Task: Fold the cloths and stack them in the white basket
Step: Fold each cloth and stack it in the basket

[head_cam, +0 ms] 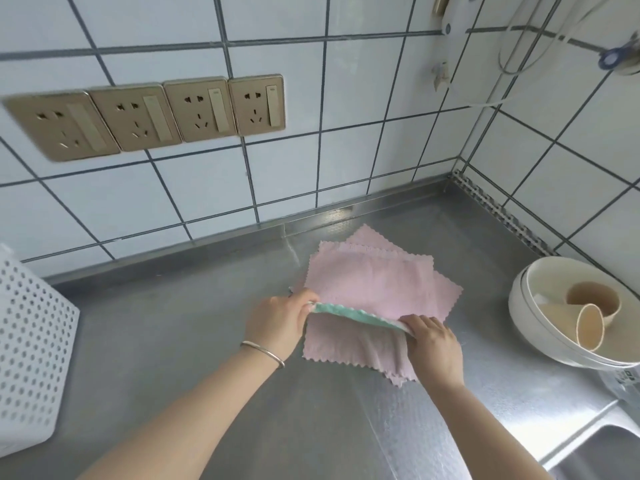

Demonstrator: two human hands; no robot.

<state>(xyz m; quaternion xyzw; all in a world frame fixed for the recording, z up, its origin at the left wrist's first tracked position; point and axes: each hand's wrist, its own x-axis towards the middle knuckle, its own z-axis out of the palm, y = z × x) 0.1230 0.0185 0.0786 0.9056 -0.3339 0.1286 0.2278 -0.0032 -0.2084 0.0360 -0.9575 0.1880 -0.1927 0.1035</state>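
Head view | left hand [277, 320] and right hand [433, 337] each pinch an end of the folded pink zigzag-edged cloth [374, 285] | cloth on steel counter [166, 327] | white perforated basket [31, 348] far left.

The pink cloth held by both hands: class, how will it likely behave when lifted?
The pink cloth probably flops: it already bends over at the fold between the left hand and right hand. Likely light. Unlikely to slide far on the steel counter.
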